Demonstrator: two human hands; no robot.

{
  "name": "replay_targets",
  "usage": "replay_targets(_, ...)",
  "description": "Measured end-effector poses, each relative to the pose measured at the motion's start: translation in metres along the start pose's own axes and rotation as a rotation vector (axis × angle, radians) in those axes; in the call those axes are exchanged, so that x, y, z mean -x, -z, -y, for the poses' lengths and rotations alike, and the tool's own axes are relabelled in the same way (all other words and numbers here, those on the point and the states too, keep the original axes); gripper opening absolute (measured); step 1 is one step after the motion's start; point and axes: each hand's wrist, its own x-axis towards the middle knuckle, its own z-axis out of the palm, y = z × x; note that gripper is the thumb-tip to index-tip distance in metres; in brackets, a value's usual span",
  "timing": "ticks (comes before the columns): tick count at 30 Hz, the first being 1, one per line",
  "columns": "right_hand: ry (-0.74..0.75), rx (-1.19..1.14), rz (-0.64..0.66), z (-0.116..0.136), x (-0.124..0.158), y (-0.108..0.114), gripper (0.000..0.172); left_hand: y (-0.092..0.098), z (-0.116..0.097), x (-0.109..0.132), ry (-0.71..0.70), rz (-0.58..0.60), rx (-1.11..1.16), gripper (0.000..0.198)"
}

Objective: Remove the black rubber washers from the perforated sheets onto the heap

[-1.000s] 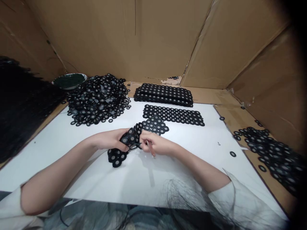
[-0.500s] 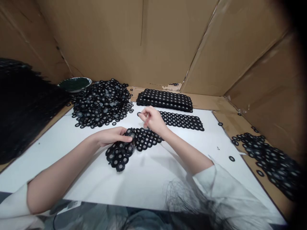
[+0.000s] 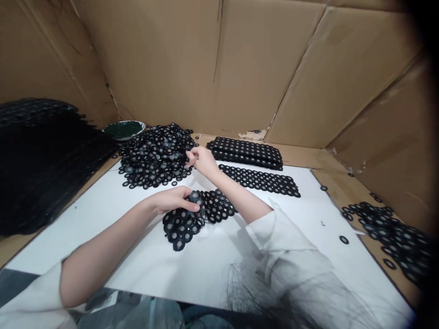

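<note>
My left hand (image 3: 175, 200) grips a strip of joined black rings with pale centres (image 3: 181, 227), thumb on top, near the middle of the white board (image 3: 206, 269). Part of the strip hangs toward me and the rest runs right, beneath my right forearm. My right hand (image 3: 201, 161) is at the right edge of a heap of loose black rings (image 3: 154, 153). Its fingers are pressed together; whatever they hold is too small to make out.
A flat ring strip (image 3: 260, 179) lies behind my right arm, with stacked strips (image 3: 245, 151) beyond it. More rings (image 3: 391, 230) lie at the right. A bowl (image 3: 124, 130) and a large black pile (image 3: 44, 164) stand left. Cardboard walls surround the board.
My right hand has moved left and away from the strip to the loose heap. The ring at its fingertips no longer shows. My left hand still grips the strip; the camera view has shifted.
</note>
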Motion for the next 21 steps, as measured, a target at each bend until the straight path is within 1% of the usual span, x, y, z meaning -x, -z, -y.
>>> replay_targets(1, 0.021, -0.021, 0.006, -0.001, 0.011, 0.009, 0.034, -0.001, -0.001, 0.000, -0.009, -0.004, 0.008, 0.020)
replay_targets(3, 0.039, -0.116, 0.033, 0.000, 0.039, 0.026, 0.034, -0.002, -0.002, 0.000, -0.041, -0.010, 0.033, 0.020)
replay_targets(6, -0.026, -0.260, 0.066, 0.008, 0.084, 0.047, 0.027, -0.005, -0.005, 0.001, -0.080, -0.018, 0.065, 0.021)
replay_targets(9, -0.117, -0.346, 0.112, 0.019, 0.124, 0.058, 0.022, -0.010, -0.007, 0.001, -0.075, -0.034, 0.067, 0.020)
replay_targets(11, -0.187, -0.387, 0.167, 0.025, 0.141, 0.059, 0.019, -0.014, -0.008, 0.001, -0.076, -0.052, 0.045, 0.018)
replay_targets(13, -0.238, -0.416, 0.197, 0.026, 0.152, 0.057, 0.016, -0.017, -0.008, 0.000, -0.081, -0.074, 0.025, 0.017)
replay_targets(15, -0.255, -0.434, 0.199, 0.025, 0.158, 0.053, 0.013, -0.021, -0.007, 0.000, -0.073, -0.096, 0.034, 0.017)
replay_targets(19, -0.299, -0.487, 0.154, 0.021, 0.163, 0.049, 0.009, -0.024, -0.005, -0.001, -0.021, -0.154, 0.096, 0.021)
replay_targets(21, -0.332, -0.513, 0.122, 0.020, 0.163, 0.050, 0.010, -0.022, -0.004, -0.002, -0.002, -0.198, 0.051, 0.022)
